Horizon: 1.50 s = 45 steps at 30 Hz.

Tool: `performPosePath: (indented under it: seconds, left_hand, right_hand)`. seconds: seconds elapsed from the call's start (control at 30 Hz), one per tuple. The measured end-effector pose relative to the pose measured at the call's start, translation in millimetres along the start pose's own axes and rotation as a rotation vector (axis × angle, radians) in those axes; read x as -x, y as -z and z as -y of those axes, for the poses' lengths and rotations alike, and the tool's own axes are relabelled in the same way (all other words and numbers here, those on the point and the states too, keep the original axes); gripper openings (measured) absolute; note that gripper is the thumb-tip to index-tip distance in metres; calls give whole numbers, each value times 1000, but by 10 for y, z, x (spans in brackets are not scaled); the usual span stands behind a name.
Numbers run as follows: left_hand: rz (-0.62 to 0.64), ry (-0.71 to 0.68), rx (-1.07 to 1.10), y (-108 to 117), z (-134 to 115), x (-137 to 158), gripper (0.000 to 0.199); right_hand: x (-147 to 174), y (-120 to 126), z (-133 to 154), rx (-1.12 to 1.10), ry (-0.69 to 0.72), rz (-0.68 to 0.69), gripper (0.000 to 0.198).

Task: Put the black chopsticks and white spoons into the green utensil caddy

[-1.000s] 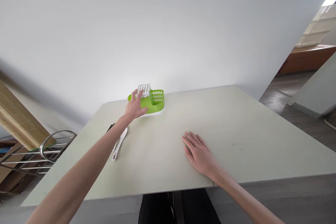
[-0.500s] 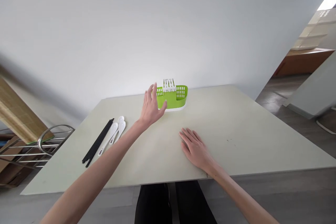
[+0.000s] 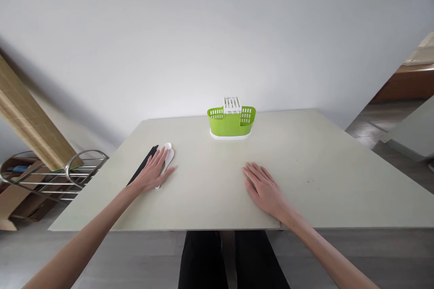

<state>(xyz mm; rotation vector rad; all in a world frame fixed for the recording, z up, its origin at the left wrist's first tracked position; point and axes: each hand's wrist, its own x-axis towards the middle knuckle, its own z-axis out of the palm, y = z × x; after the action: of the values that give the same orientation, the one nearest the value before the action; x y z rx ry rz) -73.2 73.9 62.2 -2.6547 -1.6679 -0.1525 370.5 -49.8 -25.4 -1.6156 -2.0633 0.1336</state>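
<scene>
My left hand (image 3: 152, 173) is over the white spoons (image 3: 170, 156) and black chopsticks (image 3: 142, 167) at the table's left, its fingers stretched out and covering parts of both. Whether it touches them I cannot tell. Palm down on the tabletop, right of the middle, lies my right hand (image 3: 266, 189) with its fingers extended and nothing in them. Farther back stands a green basket (image 3: 230, 125) with pierced sides, a white base and a white slatted piece (image 3: 232, 105) on top. Neither hand is touching the basket.
The pale table (image 3: 210, 198) meets a plain wall (image 3: 203, 40) at the back. Left of it stand a metal rack (image 3: 68, 180) and a leaning bamboo-like mat (image 3: 34, 117). Cardboard (image 3: 20, 194) sits below the rack. My legs (image 3: 203, 262) are under the front edge.
My left hand has moved from in front of the basket back and left to the spoons and chopsticks. My right hand stays on the table. The camera view has shifted slightly.
</scene>
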Motion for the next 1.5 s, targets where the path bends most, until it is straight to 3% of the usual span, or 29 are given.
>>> performPosePath:
  seconds: [0.27, 0.43, 0.53, 0.67, 0.9, 1.03, 1.13, 1.23, 1.3, 1.4, 1.5]
  left_hand:
    - [-27, -32, -38, -163, -63, -162, 74]
    - [-31, -81, -36, -287, -384, -351, 70]
    - [-13, -111, -9, -383, -812, -511, 71]
    - [-26, -143, 50, -572, -1587, -753, 70]
    - [-51, -222, 132, -830, -2893, -1148, 68]
    - [-36, -190, 180, -848, -3399, -1303, 68]
    - [-132, -138, 311, -783, -3548, -1321, 69]
    - [-348, -128, 437, -600, -3297, -1236, 66]
    - [-472, -189, 428, -418, -2840, -1118, 63]
    - [-559, -164, 309, -120, -1792, -824, 59]
    - [-533, 37, 188, 113, -609, -390, 57]
  right_hand:
    - [-42, 38, 54, 3, 3, -13, 53]
    - [-58, 59, 83, -20, 0, -10, 52]
    - [-58, 71, 78, -56, 9, -13, 55]
    - [-71, 92, 32, -157, -22, -36, 65]
    - [-18, 150, -179, -330, -285, -157, 66]
    - [93, 285, -357, -334, -360, -176, 70]
    - [162, 389, -460, -346, -423, -196, 72]
    - [211, 431, -501, -350, -444, -186, 73]
    - [238, 427, -503, -330, -444, -171, 73]
    - [273, 401, -499, -295, -446, -162, 72]
    - [302, 376, -506, -271, -450, -153, 72]
